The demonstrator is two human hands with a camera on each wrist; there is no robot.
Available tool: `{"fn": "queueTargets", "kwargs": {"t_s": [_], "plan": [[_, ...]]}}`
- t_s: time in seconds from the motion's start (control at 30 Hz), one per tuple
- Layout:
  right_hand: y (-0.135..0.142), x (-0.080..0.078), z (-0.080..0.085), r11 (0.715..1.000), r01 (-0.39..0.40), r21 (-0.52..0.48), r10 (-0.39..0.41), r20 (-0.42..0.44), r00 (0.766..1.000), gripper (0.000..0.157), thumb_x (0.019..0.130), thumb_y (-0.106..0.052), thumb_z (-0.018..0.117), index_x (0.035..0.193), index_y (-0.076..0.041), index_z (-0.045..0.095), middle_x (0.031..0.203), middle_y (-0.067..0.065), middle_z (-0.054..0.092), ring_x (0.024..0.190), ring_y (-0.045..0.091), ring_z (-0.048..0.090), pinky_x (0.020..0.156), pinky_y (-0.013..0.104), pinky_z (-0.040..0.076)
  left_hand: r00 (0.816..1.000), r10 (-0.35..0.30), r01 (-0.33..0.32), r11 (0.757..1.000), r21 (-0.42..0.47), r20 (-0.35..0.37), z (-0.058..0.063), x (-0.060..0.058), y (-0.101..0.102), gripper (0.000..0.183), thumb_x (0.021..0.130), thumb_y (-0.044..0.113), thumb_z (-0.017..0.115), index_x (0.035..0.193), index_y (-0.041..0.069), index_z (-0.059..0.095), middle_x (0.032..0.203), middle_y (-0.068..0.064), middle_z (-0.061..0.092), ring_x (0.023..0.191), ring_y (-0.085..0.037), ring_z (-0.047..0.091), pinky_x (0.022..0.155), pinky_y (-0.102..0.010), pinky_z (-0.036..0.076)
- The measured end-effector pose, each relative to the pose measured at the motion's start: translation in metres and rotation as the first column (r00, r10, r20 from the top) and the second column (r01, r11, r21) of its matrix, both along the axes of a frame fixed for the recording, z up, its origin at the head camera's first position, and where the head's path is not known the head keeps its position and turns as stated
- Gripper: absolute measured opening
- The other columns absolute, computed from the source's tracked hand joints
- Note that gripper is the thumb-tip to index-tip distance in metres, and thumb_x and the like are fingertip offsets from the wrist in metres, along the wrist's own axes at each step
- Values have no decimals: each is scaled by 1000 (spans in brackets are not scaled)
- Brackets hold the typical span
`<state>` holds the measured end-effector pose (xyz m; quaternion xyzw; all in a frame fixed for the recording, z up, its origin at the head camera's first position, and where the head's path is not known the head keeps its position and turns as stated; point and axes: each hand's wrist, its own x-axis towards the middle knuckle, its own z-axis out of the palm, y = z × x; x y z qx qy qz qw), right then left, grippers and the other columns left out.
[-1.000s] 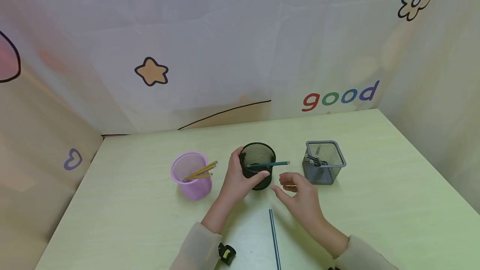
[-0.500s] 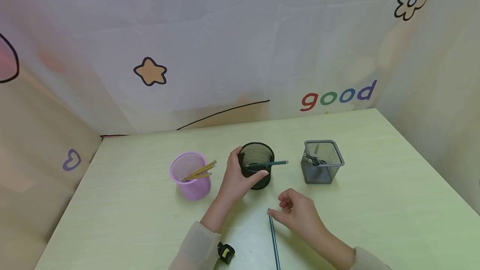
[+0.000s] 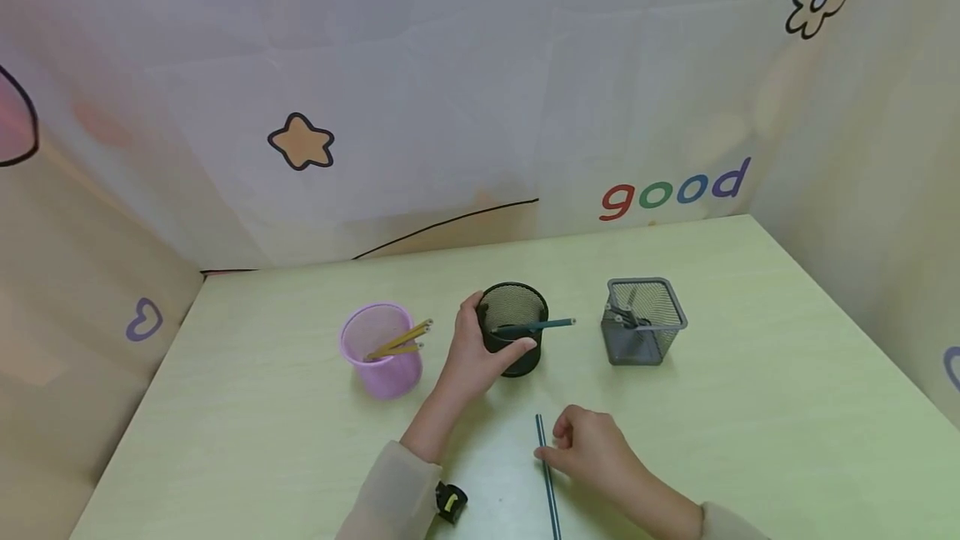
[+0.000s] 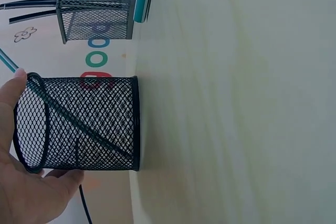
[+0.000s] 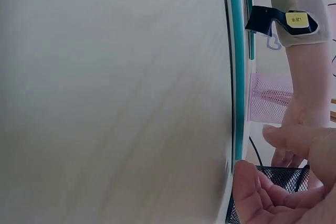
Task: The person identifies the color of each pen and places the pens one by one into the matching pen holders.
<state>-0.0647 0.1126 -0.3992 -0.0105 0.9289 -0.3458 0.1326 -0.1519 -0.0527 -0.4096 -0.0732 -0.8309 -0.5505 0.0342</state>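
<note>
My left hand (image 3: pixel 474 357) grips the round black mesh pen holder (image 3: pixel 517 300) near its rim, thumb in front and fingers behind. One teal pencil (image 3: pixel 551 324) leans inside it, its end sticking out to the right. Teal pencils (image 3: pixel 552 502) lie on the table below, running toward the front edge. Over them is my right hand (image 3: pixel 596 450), its thumb crossing above the pencils and its other fingers bent on their right side. In the right wrist view, the thumb (image 5: pixel 286 136) and fingertips stand apart, close to a teal pencil (image 5: pixel 237 66), with nothing held between them.
A pink pen holder (image 3: pixel 390 377) with several yellow pencils (image 3: pixel 402 342) stands to the left. On the right is a square grey mesh pen holder (image 3: pixel 633 350) containing dark pencils (image 3: pixel 626 318). A printed cloth (image 3: pixel 435 82) hangs behind the table (image 3: pixel 750 357).
My right hand has moved down from beside the black pen holder to the teal pencils on the table. My left hand keeps its grip on the pen holder.
</note>
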Motion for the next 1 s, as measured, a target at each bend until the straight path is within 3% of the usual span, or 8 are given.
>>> {"fn": "queueTargets", "kwargs": {"t_s": [0.27, 0.63, 1.0], "plan": [[0, -1, -5, 999, -35, 3, 35, 15, 999, 28, 71, -12, 82, 72, -6, 55, 63, 1, 49, 56, 13, 44, 51, 23, 36, 1000, -3, 3, 1000, -3, 11, 1, 0, 1, 96, 77, 37, 78, 147, 3, 20, 147, -18, 31, 131, -32, 39, 108, -51, 35], [-1, -6, -3, 993, -93, 71, 90, 46, 995, 29, 69, -14, 82, 66, -7, 54, 61, 1, 50, 59, 14, 45, 54, 25, 36, 1000, -2, 2, 1000, -29, 16, 1, 0, 0, 97, 79, 39, 76, 148, 5, 18, 149, -18, 29, 133, -32, 37, 110, -51, 33], [-5, -8, -1, 990, -133, 50, 127, 112, 986, 23, 74, -5, 71, 56, -7, 56, 48, 0, 51, 38, 7, 45, 42, 19, 39, 1000, -19, 19, 999, -41, 3, 4, 4, 1, 96, 81, 39, 74, 148, 1, 15, 149, -21, 26, 134, -35, 35, 110, -53, 32]]}}
